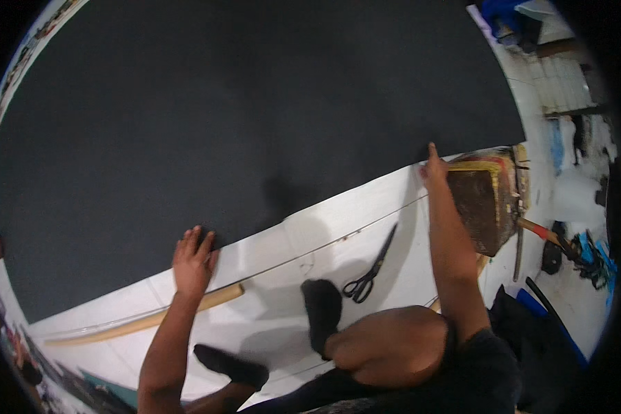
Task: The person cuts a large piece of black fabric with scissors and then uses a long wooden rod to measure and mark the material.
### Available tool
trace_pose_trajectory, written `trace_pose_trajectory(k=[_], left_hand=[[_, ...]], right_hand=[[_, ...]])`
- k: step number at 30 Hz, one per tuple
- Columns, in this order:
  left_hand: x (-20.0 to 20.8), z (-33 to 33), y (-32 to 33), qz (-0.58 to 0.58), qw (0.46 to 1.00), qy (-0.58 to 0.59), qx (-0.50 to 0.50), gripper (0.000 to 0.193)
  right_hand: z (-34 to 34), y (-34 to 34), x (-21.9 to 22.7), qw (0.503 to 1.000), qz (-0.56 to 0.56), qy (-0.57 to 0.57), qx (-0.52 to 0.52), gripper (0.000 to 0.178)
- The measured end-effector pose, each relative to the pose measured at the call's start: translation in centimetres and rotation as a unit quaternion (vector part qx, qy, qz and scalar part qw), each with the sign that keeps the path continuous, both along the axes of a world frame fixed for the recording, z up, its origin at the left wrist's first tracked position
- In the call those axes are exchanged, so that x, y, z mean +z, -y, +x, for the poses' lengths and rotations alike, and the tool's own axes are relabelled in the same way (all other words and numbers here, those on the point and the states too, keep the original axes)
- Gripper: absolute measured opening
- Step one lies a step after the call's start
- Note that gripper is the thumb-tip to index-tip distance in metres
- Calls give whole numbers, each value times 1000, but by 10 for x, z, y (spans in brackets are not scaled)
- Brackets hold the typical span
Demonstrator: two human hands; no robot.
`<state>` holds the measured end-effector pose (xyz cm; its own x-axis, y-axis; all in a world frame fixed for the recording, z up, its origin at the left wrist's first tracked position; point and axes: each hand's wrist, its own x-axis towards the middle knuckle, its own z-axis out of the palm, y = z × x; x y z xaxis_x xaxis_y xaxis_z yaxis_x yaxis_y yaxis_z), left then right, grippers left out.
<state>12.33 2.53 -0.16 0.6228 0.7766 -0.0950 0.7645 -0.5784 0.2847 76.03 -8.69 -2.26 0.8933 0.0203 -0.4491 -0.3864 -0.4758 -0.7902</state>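
A large dark grey sheet of cloth-like material point(255, 110) lies spread over a white surface, its near edge slanting up toward the right. My left hand point(195, 261) rests flat on that edge at the lower left, fingers spread over the dark material. Farther right, my right hand point(432, 169) touches the same edge with its index finger stretched onto the sheet; its other fingers are partly hidden. Between my arms, black-handled scissors point(371, 269) lie on the white surface, apart from both hands.
A long pale wooden strip point(207, 301) lies under my left forearm. Beside my right forearm sits a worn brown block with yellow edging point(472, 207). A red-handled tool point(537, 229) lies past it, near dark and blue scraps point(597, 262). My socked feet point(321, 310) are close to the scissors.
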Motion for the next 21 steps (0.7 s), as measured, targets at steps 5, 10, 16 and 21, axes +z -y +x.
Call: trace_pose_trajectory(k=[5, 10, 16, 21], left_hand=[[3, 2, 5, -2, 1000, -7, 10, 47], [10, 4, 3, 5, 1000, -9, -1, 47], [5, 3, 7, 15, 1000, 17, 6, 46], [4, 9, 7, 24, 1000, 16, 9, 45]], right_hand=[[-8, -49, 28, 971, 233, 20, -50, 70], [-79, -80, 99, 981, 77, 176, 7, 56], [-161, -99, 145, 973, 171, 150, 44, 51], [-224, -106, 104, 950, 144, 171, 219, 58]])
